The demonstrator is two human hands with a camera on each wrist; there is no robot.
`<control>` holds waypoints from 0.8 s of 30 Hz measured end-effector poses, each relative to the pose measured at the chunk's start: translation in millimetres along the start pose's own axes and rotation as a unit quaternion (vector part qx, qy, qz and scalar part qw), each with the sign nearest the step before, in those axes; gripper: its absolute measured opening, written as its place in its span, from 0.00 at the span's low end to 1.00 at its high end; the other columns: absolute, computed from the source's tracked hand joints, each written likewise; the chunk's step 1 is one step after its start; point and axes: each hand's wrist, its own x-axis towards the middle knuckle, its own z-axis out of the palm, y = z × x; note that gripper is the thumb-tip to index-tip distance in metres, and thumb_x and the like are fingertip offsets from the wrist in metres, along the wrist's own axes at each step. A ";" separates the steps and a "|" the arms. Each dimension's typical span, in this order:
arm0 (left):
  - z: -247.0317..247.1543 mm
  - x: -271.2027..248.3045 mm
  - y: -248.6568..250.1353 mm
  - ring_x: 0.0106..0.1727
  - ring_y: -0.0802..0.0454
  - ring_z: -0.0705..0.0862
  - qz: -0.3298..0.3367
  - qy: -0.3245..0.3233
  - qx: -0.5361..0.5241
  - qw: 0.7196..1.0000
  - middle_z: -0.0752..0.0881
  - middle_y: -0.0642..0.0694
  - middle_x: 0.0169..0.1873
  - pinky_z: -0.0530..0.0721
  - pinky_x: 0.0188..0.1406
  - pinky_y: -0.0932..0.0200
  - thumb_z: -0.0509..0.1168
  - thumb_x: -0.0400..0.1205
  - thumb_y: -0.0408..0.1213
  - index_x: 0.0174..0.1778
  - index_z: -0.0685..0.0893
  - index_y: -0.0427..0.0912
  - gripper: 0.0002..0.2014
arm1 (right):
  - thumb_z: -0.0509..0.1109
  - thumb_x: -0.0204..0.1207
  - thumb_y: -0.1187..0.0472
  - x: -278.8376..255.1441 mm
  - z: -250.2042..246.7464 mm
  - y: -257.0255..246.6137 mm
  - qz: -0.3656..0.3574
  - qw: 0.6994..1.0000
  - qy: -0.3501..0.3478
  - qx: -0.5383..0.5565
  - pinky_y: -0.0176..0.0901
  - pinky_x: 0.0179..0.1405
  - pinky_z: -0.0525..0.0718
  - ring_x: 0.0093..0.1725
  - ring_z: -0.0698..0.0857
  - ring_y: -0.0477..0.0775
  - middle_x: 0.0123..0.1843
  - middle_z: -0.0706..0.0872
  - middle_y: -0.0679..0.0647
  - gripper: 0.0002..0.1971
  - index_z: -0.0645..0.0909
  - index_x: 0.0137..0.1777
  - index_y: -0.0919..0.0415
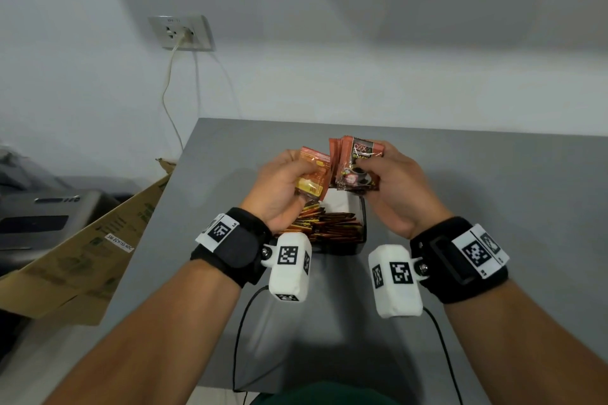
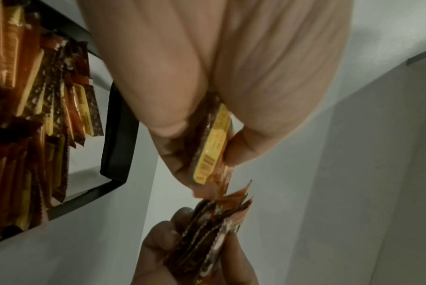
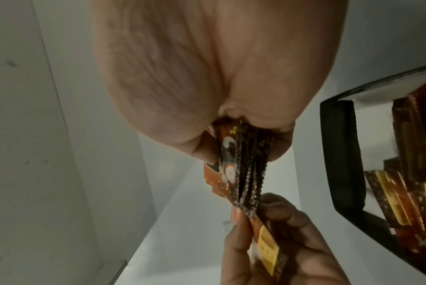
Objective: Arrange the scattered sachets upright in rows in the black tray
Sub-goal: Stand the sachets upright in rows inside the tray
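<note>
My left hand [image 1: 289, 179] grips an orange and yellow sachet [image 1: 314, 174] above the black tray [image 1: 363, 223]. In the left wrist view that sachet [image 2: 213, 146] is pinched between thumb and fingers. My right hand [image 1: 385, 174] holds a fanned stack of several brown sachets [image 1: 357, 163], seen edge-on as the stack [image 3: 246, 173] in the right wrist view. The two hands are close together, with their sachets nearly touching. Rows of sachets [image 1: 329, 225] stand in the near part of the tray. The tray's far part shows its pale floor.
The grey table [image 1: 493, 191] runs to a left edge and a back edge by the white wall. A cardboard box [image 1: 82, 256] leans at the left beside a grey machine [image 1: 39, 217]. A wall socket [image 1: 181, 32] carries a hanging cable. Cables trail from my wrist cameras.
</note>
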 end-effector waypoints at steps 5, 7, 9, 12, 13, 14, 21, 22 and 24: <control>-7.9 1.4 0.6 0.43 0.45 0.87 0.018 0.067 -0.018 0.997 0.88 0.39 0.47 0.84 0.39 0.54 0.59 0.86 0.22 0.58 0.75 0.47 0.14 | 0.61 0.83 0.75 0.7 -7.5 -1.4 -0.006 0.999 0.010 0.046 0.47 0.43 0.86 0.43 0.91 0.55 0.46 0.92 0.59 0.12 0.80 0.60 0.63; -7.3 -0.5 1.6 0.36 0.48 0.80 -0.004 0.077 -0.073 0.994 0.83 0.42 0.41 0.79 0.37 0.54 0.55 0.87 0.26 0.50 0.76 0.46 0.10 | 0.61 0.82 0.75 0.7 -8.9 -0.8 -0.006 0.999 0.010 0.050 0.48 0.45 0.85 0.43 0.91 0.56 0.46 0.92 0.59 0.13 0.80 0.61 0.63; -1.9 -3.5 1.0 0.33 0.51 0.74 -0.037 0.070 -0.122 0.989 0.78 0.46 0.35 0.74 0.37 0.54 0.55 0.87 0.35 0.44 0.76 0.45 0.07 | 0.61 0.81 0.76 -0.6 -5.2 0.2 -0.006 0.999 0.008 0.050 0.52 0.50 0.86 0.45 0.90 0.57 0.46 0.92 0.60 0.13 0.81 0.61 0.65; 9.5 -6.5 -0.6 0.47 0.45 0.77 -0.069 0.003 -0.123 0.990 0.80 0.41 0.46 0.74 0.48 0.49 0.64 0.81 0.54 0.53 0.81 0.42 0.18 | 0.61 0.80 0.77 -4.1 8.8 4.5 -0.012 1.000 -0.007 0.019 0.58 0.60 0.84 0.51 0.89 0.61 0.51 0.91 0.64 0.16 0.82 0.63 0.68; 14.1 -6.8 -1.5 0.52 0.43 0.78 -0.063 -0.023 -0.097 0.993 0.82 0.39 0.51 0.74 0.54 0.46 0.66 0.79 0.58 0.57 0.85 0.41 0.23 | 0.61 0.80 0.76 -5.6 13.5 5.6 -0.022 1.000 -0.015 -0.007 0.58 0.62 0.84 0.54 0.89 0.60 0.54 0.91 0.64 0.16 0.83 0.64 0.66; 18.7 -7.8 -2.2 0.56 0.41 0.79 -0.050 -0.048 -0.067 0.995 0.83 0.38 0.54 0.73 0.60 0.43 0.66 0.80 0.58 0.58 0.88 0.41 0.24 | 0.62 0.81 0.75 -7.1 17.6 6.9 -0.037 0.998 -0.026 -0.041 0.57 0.64 0.83 0.56 0.89 0.58 0.57 0.91 0.63 0.16 0.83 0.64 0.65; 23.0 -7.3 -1.2 0.63 0.39 0.85 -0.055 -0.088 -0.007 0.995 0.84 0.31 0.64 0.85 0.63 0.47 0.59 0.88 0.39 0.75 0.76 0.28 0.22 | 0.69 0.82 0.61 -12.0 20.8 4.4 -0.131 0.941 -0.019 -0.311 0.43 0.62 0.84 0.60 0.86 0.44 0.58 0.87 0.44 0.13 0.83 0.63 0.45; 22.5 -7.7 -2.7 0.64 0.38 0.85 -0.060 -0.088 -0.009 0.994 0.85 0.31 0.63 0.85 0.62 0.47 0.59 0.89 0.40 0.74 0.77 0.29 0.22 | 0.69 0.82 0.55 -10.2 19.7 5.5 -0.126 0.919 -0.006 -0.373 0.43 0.69 0.78 0.69 0.80 0.47 0.65 0.81 0.45 0.18 0.79 0.71 0.46; 22.1 -8.6 -4.2 0.61 0.39 0.86 -0.066 -0.083 -0.018 0.994 0.87 0.33 0.58 0.84 0.59 0.47 0.60 0.88 0.41 0.69 0.81 0.31 0.19 | 0.72 0.79 0.48 -10.0 16.9 4.5 -0.131 0.882 0.002 -0.452 0.41 0.73 0.65 0.78 0.65 0.48 0.72 0.68 0.45 0.34 0.66 0.84 0.48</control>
